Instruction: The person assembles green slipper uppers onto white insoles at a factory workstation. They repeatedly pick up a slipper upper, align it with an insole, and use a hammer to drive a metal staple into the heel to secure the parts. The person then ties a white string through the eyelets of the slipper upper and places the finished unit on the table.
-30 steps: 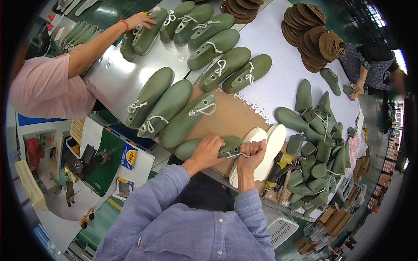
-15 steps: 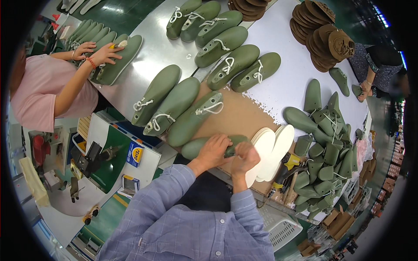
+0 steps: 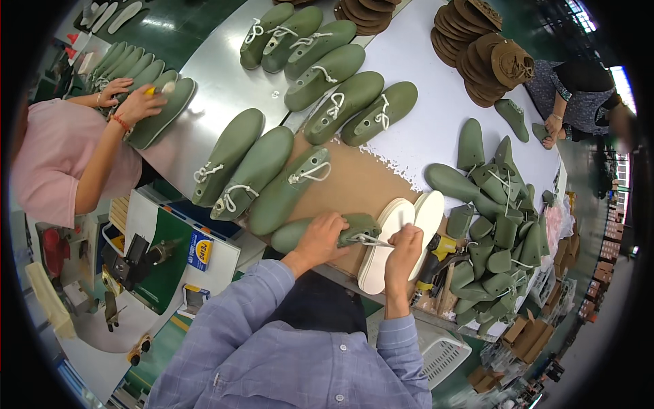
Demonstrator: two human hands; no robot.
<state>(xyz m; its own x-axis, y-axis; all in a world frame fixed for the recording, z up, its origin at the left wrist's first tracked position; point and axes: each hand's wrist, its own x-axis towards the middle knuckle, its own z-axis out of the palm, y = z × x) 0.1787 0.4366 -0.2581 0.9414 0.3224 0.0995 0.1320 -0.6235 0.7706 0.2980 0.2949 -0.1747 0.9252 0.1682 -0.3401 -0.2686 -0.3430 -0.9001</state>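
Observation:
A green shoe upper on a last [image 3: 298,232] lies on its side at the near edge of the brown board [image 3: 351,187]. My left hand [image 3: 320,236] presses on its middle. My right hand [image 3: 403,249] is just right of its heel end, pinching a white lace [image 3: 371,240] that runs taut from the shoe. Under my right hand lie two white insoles [image 3: 426,215].
Three finished green lasted shoes [image 3: 255,170] lie left of mine, more [image 3: 327,68] farther up the bench. A pile of loose green uppers [image 3: 497,218] is at right, brown soles [image 3: 487,48] stacked beyond. A person in pink [image 3: 68,163] works at left; another person's hands [image 3: 552,126] at far right.
My right hand has pulled away to the right of the shoe, drawing the lace taut. The person in pink has brought both hands onto a green shoe nearer to them.

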